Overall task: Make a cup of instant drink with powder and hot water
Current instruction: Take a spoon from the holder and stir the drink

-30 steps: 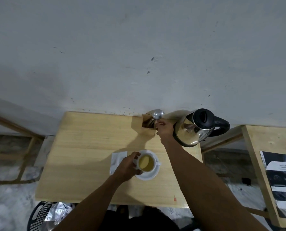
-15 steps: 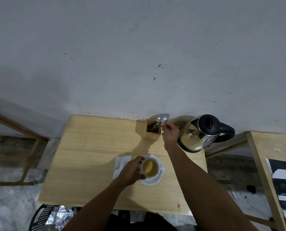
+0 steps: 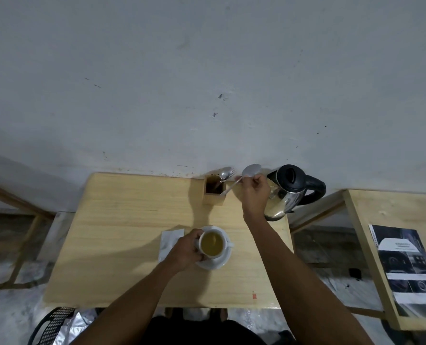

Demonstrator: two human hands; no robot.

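Your left hand (image 3: 186,247) is wrapping around the white cup (image 3: 212,244), with its fingers (image 3: 198,235) clamped on the cup's left side. The cup is sitting on a white saucer (image 3: 214,263) near the middle of the table (image 3: 122,232), a little toward the near edge, and it is holding a yellowish-brown drink. Just to the left of the saucer, a pale flat sachet (image 3: 168,241) is lying on the table, partly under your hand. Your right hand (image 3: 255,192) is reaching toward the far edge of the table, with its fingers (image 3: 259,179) pinched together on the handle of a metal spoon (image 3: 249,171). The spoon is tilting, with its bowl raised toward the wall and its handle end pointing down to the wooden holder (image 3: 215,191). That holder is standing at the far edge of the table and is keeping 2 more utensils (image 3: 227,173) upright inside it, though you cannot make out their handles in the dark opening. A steel kettle (image 3: 289,192) with a black lid and black handle is standing at the far right corner of the table, just beside your right hand. To the right, well apart, a second table (image 3: 356,220) is carrying a printed sheet (image 3: 406,265). Below the near left corner, a black mesh basket (image 3: 50,327) is sitting on the floor.
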